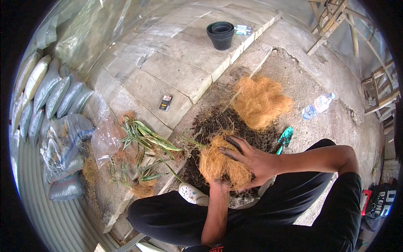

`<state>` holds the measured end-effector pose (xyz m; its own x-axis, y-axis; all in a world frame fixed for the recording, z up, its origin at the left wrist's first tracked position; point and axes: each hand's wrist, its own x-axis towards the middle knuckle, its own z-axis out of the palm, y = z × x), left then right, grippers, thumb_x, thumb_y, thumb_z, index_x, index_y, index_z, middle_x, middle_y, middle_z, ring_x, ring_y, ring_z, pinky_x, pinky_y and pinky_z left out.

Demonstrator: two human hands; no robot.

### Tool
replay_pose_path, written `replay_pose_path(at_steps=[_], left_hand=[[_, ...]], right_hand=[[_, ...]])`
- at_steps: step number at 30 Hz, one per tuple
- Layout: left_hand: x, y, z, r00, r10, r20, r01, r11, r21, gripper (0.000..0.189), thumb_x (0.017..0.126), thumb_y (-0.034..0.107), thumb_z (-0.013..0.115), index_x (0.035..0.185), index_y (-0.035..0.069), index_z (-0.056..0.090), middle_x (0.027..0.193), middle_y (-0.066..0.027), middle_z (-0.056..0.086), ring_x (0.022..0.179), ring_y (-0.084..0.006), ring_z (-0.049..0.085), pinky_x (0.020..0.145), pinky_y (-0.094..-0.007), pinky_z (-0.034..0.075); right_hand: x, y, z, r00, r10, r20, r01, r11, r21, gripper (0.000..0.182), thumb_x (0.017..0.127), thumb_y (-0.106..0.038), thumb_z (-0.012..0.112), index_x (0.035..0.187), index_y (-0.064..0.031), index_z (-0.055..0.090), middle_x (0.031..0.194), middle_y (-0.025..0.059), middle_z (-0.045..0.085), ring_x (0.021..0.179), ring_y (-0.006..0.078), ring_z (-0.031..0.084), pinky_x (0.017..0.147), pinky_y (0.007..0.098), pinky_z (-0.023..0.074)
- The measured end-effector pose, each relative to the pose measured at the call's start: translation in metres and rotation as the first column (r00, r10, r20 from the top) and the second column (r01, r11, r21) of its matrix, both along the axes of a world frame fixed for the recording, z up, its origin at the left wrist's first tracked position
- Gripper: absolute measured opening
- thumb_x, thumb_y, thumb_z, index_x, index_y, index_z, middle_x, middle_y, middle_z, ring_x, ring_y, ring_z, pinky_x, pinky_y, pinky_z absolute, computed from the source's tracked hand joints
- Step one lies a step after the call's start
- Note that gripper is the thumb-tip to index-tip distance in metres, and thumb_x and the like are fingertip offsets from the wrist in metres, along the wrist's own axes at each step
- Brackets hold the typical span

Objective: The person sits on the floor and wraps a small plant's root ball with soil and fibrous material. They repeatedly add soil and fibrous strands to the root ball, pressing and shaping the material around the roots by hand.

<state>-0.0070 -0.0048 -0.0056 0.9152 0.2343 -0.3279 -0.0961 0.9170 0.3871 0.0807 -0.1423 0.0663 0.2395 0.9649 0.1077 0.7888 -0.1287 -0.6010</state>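
A ball of orange-brown coconut fibre (217,160) is between my hands, over dark soil. My right hand (256,160) lies across its top and right side, fingers bent against it and darkened with soil. From below, my left hand (220,185) reaches under the fibre; its fingers are hidden in the strands. Thin green leaves (195,142) stick out at the ball's left side. Beyond the ball, loose dark soil (212,121) is heaped on the ground, with a larger loose pile of coconut fibre (263,102) behind it. A green hand trowel (286,137) lies right of the soil.
Variegated plants (148,137) lie at left beside a clear plastic bag (105,141). Filled sacks (56,88) are stacked farther left. Black nested pots (220,36) stand on the raised concrete ledge (185,69), near a small pack (166,102). A plastic bottle (318,106) lies at right.
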Motion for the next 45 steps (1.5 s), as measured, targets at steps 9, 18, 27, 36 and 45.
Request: replay_pose_path(at_steps=[9,18,27,36,45], left_hand=[[-0.003,0.008,0.006,0.991,-0.075,0.115,0.082,0.995,-0.062,0.062,0.093,0.052,0.037,0.139,0.011,0.037,0.139,-0.0143,0.042,0.126,-0.0319,0.043,0.105,-0.0472,0.036],[-0.003,0.016,0.003,0.987,-0.095,0.129,0.103,0.993,-0.053,0.057,0.094,0.045,0.040,0.137,0.008,0.038,0.134,-0.0151,0.045,0.121,-0.0306,0.047,0.101,-0.0456,0.041],[0.000,0.023,0.003,0.980,-0.139,0.142,0.144,0.989,-0.029,0.051,0.095,0.039,0.042,0.134,0.006,0.040,0.129,-0.0160,0.049,0.116,-0.0293,0.051,0.097,-0.0439,0.045],[-0.010,0.012,0.006,0.987,-0.025,0.161,-0.001,0.987,0.158,0.046,0.095,0.032,0.045,0.132,0.003,0.041,0.124,-0.0169,0.052,0.111,-0.0281,0.055,0.092,-0.0423,0.049],[0.012,-0.008,-0.001,0.987,0.095,0.127,-0.125,0.957,0.261,0.048,0.095,0.022,0.050,0.134,-0.001,0.036,0.116,-0.0176,0.055,0.101,-0.0269,0.062,0.085,-0.0387,0.055]], right_hand=[[0.008,0.000,0.009,0.989,0.145,-0.021,-0.145,0.989,-0.019,0.103,0.077,-0.041,0.068,0.149,-0.0049,0.004,0.147,0.0348,0.000,0.136,0.0536,0.007,0.109,0.0592,0.0200],[0.012,-0.005,0.001,0.960,0.200,-0.196,-0.211,0.977,-0.036,0.098,0.080,-0.057,0.054,0.151,-0.0147,0.001,0.151,0.0290,-0.006,0.138,0.0512,0.000,0.109,0.0614,0.0158],[0.034,-0.019,0.055,0.987,-0.064,0.148,0.039,0.986,0.164,0.054,0.082,-0.041,0.046,0.122,-0.0059,0.056,0.133,0.0209,0.047,0.119,0.0364,0.049,0.097,0.0486,0.0421],[0.018,-0.013,0.046,0.804,-0.332,-0.493,0.538,0.760,0.364,0.040,0.091,-0.016,0.060,0.124,0.0013,0.046,0.122,0.0134,0.053,0.114,0.0197,0.052,0.098,0.0338,0.0411],[-0.015,0.008,0.007,0.699,-0.371,-0.612,0.545,0.830,0.119,0.091,0.068,-0.038,0.083,0.132,0.0069,0.036,0.123,0.0220,0.050,0.117,0.0308,0.051,0.102,0.0388,0.0391]])
